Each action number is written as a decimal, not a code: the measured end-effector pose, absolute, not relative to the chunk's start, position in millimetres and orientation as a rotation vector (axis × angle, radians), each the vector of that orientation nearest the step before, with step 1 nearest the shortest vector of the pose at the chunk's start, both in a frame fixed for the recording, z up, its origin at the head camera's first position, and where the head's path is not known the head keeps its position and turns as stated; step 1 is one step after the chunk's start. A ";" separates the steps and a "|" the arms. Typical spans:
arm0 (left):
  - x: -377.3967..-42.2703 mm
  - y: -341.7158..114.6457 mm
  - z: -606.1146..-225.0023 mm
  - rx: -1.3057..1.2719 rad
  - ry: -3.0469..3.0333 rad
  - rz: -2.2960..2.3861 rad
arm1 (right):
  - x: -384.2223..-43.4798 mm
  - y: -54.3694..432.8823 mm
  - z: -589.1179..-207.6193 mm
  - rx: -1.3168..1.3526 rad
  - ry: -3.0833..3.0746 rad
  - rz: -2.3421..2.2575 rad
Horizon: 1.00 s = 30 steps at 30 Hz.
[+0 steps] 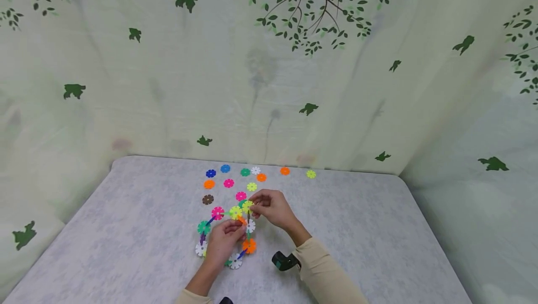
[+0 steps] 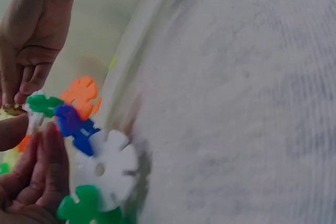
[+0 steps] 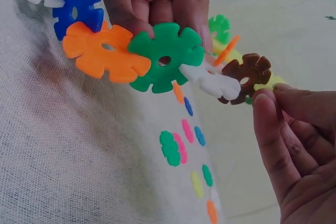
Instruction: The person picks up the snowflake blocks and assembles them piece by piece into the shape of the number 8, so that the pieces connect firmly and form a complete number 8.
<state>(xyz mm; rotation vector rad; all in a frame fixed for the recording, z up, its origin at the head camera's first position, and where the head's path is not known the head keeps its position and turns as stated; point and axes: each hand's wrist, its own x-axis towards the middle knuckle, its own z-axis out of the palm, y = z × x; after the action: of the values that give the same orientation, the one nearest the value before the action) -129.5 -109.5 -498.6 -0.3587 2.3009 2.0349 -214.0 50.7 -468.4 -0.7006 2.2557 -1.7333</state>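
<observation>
Notched, flower-shaped plastic discs are slotted together into a looped chain, with a pink disc point(image 1: 217, 213), a green disc point(image 3: 165, 57), an orange disc point(image 3: 105, 53) and a white disc point(image 2: 113, 166) among its links. My left hand point(image 1: 224, 242) grips the chain beside another white disc point(image 3: 211, 83); its fingers partly hide which link they pinch. Between thumb and forefinger, my right hand point(image 1: 273, 208) pinches a yellow disc point(image 1: 247, 206), which meets a brown disc point(image 3: 248, 78) of the chain. A second yellow disc point(image 1: 236, 212) sits close by in the loop.
Loose discs lie scattered towards the table's far edge, including a brown one point(image 1: 208, 199), a blue one point(image 1: 225, 168) and an orange one point(image 1: 285, 171). The grey table point(image 1: 357, 229) meets a leaf-printed curtain point(image 1: 235, 84) behind. A black wrist device point(image 1: 285, 261) is by the right sleeve.
</observation>
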 end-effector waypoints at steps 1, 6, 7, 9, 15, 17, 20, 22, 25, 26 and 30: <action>-128.2 -112.8 -495.9 -0.354 2.338 1.975 | -213.5 50.9 -468.5 -0.702 2.253 -1.735; -125.4 -133.4 -469.5 -0.298 2.691 1.629 | -213.0 50.9 -470.3 -0.715 2.241 -1.749; -126.9 -136.4 -463.5 -0.274 2.779 1.563 | -213.0 50.9 -470.2 -0.715 2.237 -1.756; -132.0 -140.3 -453.0 -0.181 2.944 1.445 | -213.0 50.7 -469.1 -0.716 2.234 -1.766; -153.2 -144.2 -438.3 0.246 3.190 1.150 | -202.2 51.0 -447.5 -0.745 2.194 -1.759; -161.5 -145.5 -438.4 0.386 3.185 1.040 | -198.4 51.5 -440.3 -0.774 2.179 -1.773; -171.0 -147.5 -439.2 0.493 3.100 0.971 | -198.6 51.9 -440.5 -0.791 2.165 -1.780; -174.5 -148.3 -439.5 0.507 3.027 0.970 | -201.7 51.8 -447.2 -0.801 2.153 -1.784; -176.4 -146.8 -439.2 0.467 2.925 1.022 | -207.8 51.9 -459.7 -0.796 2.127 -1.790; -176.7 -146.0 -439.4 0.462 2.908 1.034 | -209.5 52.0 -463.2 -0.800 2.118 -1.797; -175.8 -143.3 -440.3 0.442 2.894 1.064 | -215.2 55.1 -471.0 -0.813 2.110 -1.782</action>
<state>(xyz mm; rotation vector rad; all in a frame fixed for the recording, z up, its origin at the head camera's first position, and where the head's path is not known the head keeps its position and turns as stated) -175.8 -143.3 -440.3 0.4417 2.8937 1.0644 -215.2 55.1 -471.0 -0.8131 2.1102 -1.7817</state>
